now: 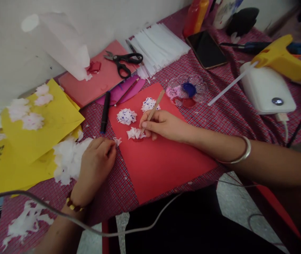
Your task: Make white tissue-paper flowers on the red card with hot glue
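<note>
My right hand (pixel 163 124) is closed round a thin wooden brush (pixel 154 108) and its tip touches a small white paper flower (pixel 135 133) on a red sheet (pixel 161 162). Two more white paper flowers (pixel 126 116) with blue specks lie just above it on the same sheet. My left hand (pixel 97 160) rests curled on the checked cloth at the red sheet's left edge, its fingers pinched by a tiny white paper scrap (pixel 117 141). A clear paint palette (pixel 187 91) with blue, red and pink paint sits beyond the sheet.
Yellow sheets (pixel 41 123) with white paper flowers lie at left, a black pen (pixel 104 112) beside the red sheet. Scissors (pixel 124 60) rest on pink paper, with folded white paper strips (pixel 161 46), a phone (pixel 205 49), a yellow glue gun (pixel 282 58) and a white box (pixel 266 90) behind.
</note>
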A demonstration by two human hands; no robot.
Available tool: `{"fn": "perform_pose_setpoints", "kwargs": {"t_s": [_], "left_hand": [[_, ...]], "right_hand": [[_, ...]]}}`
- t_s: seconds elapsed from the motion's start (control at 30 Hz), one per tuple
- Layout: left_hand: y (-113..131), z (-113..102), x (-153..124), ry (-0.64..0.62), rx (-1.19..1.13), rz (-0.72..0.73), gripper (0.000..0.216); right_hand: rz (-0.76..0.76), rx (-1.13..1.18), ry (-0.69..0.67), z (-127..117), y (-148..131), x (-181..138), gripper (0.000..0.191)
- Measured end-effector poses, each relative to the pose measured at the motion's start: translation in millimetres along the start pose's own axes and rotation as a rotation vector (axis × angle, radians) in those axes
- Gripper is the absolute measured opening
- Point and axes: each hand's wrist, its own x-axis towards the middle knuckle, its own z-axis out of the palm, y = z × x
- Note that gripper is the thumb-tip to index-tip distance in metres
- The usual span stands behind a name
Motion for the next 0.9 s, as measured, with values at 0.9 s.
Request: {"fn": "perform_pose_setpoints", "kwargs": {"t_s": [0.9], "left_hand": [[32,-20,30,0.088,-1.380,-0.758,0.012]], "right_hand": [[-0.207,0.043,-0.071,5,-9,-17,0.011]]}}
